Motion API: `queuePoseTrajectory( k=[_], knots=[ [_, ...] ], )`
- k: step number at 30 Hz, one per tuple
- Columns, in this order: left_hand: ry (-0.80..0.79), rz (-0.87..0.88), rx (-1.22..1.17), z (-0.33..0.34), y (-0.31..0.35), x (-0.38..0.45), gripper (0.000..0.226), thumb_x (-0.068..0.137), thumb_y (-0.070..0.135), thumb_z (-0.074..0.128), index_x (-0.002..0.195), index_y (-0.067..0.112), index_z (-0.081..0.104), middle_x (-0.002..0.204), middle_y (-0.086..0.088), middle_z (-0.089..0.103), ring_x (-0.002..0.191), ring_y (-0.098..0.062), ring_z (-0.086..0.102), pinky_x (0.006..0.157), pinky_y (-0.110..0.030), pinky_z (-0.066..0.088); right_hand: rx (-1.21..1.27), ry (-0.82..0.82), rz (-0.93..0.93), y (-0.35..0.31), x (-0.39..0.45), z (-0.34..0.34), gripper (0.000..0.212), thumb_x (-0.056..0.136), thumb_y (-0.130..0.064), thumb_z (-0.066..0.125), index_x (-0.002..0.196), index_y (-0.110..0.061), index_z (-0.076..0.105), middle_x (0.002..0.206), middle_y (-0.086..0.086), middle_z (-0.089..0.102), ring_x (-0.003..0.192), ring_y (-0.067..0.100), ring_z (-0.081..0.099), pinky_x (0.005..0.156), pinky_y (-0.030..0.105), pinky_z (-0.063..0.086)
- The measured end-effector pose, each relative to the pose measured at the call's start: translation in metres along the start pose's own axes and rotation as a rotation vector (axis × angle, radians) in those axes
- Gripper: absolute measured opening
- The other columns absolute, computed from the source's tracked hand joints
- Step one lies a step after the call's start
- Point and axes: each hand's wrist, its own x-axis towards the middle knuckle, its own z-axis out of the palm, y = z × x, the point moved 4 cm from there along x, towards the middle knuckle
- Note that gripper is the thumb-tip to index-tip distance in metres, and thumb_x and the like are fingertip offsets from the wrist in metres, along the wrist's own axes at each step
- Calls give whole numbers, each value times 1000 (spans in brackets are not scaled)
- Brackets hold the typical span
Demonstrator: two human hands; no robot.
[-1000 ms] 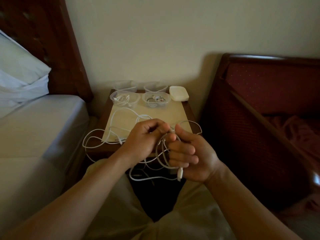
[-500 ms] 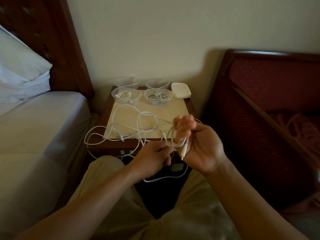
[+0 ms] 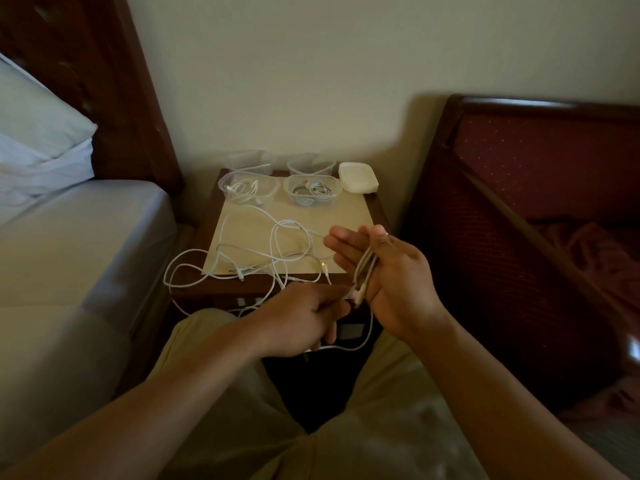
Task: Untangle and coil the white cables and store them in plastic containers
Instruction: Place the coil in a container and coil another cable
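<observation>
A bundle of white cable loops [image 3: 367,271] is held in the right hand [image 3: 391,275], which is raised palm-up with its fingers nearly straight and the thumb laid over the strands, so the loops are pinned against the palm. Just below and to the left of it, the left hand [image 3: 304,320] is curled, and the plug end of the cable is pinched between its thumb and forefinger right beside the heel of the right hand (the exact fingertip contact is blurred). From there a slack length of cable is draped down under the left hand. Beyond both hands, a loose tangle of white cables [image 3: 263,254] is spread across the bedside table [image 3: 349,216] and hangs over its near edge. Further off, at the back of the table, clear plastic containers [image 3: 311,190] are lined up, two of them with coiled cables inside, and a stack of white lids [image 3: 356,178] is set beside them.
</observation>
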Motion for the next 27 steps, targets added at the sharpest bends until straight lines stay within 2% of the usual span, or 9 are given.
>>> queuePoseTrajectory(
  k=[3,5,7,10,14,16,23,25,27],
  knots=[
    [-42,52,151,-7,10,-3,13,103,38,54,110,44,64,72,5,70,62,-10,67,69,-35,59,-493,65,-178,3,6,-6,23,110,-9,34,105,-9,56,107,3,76,101,13,74,91,27,58],
    [26,131,299,-18,18,-6,15,97,44,61,102,35,71,76,7,71,67,-8,68,70,-38,58,-956,38,-247,7,7,-7,18,106,-12,39,97,-15,54,98,-6,71,89,6,69,78,21,55],
    [94,196,368,-31,22,-7,14,92,41,68,93,30,76,77,11,72,69,-4,67,67,-33,57,-1230,-59,-163,16,4,-7,24,108,-21,40,87,-15,52,78,-2,68,69,9,66,64,28,53],
    [203,279,310,-50,26,-10,14,83,34,82,74,31,73,69,18,69,63,-4,65,58,-18,48,-876,-223,183,21,-2,-4,49,112,-32,33,76,-8,56,59,12,65,46,28,61,51,32,51],
    [302,331,-42,-59,19,-5,27,74,39,88,73,21,68,64,4,68,59,-6,59,59,-23,46,-295,-446,518,22,-14,4,54,109,-47,26,79,-12,54,44,3,43,29,14,34,36,21,30],
    [326,365,-219,-56,19,-2,32,74,43,87,73,17,67,64,-3,62,61,-14,55,60,-28,46,-11,-571,624,23,-20,10,54,107,-50,28,80,-13,58,41,-4,43,27,8,36,34,20,31],
    [90,171,-1006,-15,24,1,29,93,37,61,85,14,76,83,-7,72,77,-19,67,74,-32,57,675,-807,592,9,-30,21,51,110,-41,22,97,-4,56,61,6,65,51,18,65,56,26,46],
    [82,112,-1030,-6,21,4,27,91,31,56,87,19,80,85,-7,72,77,-17,71,75,-34,60,719,-705,510,2,-26,21,47,110,-38,25,102,-3,56,70,8,66,61,20,66,63,29,51],
    [103,38,-927,3,9,6,24,89,32,58,86,21,79,76,-9,62,71,-18,70,84,-49,60,586,-464,331,-8,-15,16,42,109,-37,30,101,-6,57,78,5,66,68,18,67,65,27,55]
  ],
)
